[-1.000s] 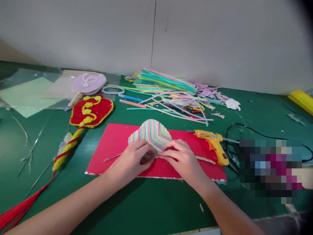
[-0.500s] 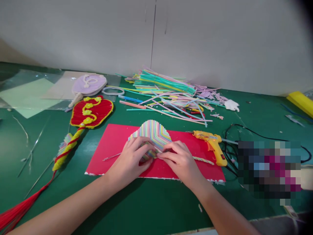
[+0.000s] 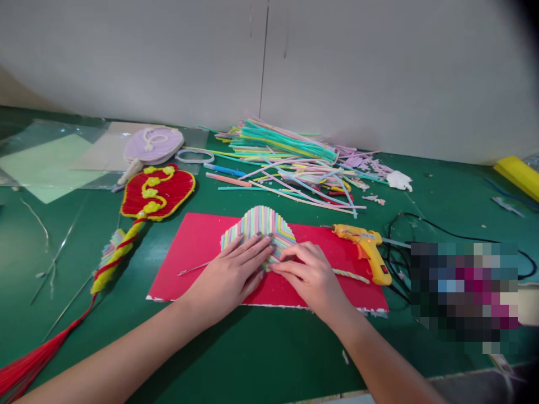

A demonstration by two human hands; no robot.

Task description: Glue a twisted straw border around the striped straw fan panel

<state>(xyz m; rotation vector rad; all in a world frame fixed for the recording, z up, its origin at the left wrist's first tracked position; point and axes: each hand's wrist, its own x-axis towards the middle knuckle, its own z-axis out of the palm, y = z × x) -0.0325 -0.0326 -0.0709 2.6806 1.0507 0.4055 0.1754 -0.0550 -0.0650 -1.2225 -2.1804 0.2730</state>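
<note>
A pale grey wall (image 3: 168, 62) is seen behind a green tabletop (image 3: 236, 359), on which a red board (image 3: 174, 261) has been laid. Beyond the board, a loose pile of pastel strips (image 3: 290, 143) is spread towards the wall. To the left, a red fan (image 3: 177, 196) is edged in yellow and hung with a long red tassel (image 3: 50, 348). The left hand (image 3: 229, 275) is laid flat, its fingers extended over a striped pastel piece (image 3: 265, 224), which is set on the red board. The right hand (image 3: 311, 278) is narrowed, its fingertips brought to the piece's lower right edge; whether anything is pinched there cannot be told. At the board's right side a yellow glue gun (image 3: 370, 249) is placed. Near it, a twisted strip (image 3: 351, 275) is partly hidden by the right hand.
</note>
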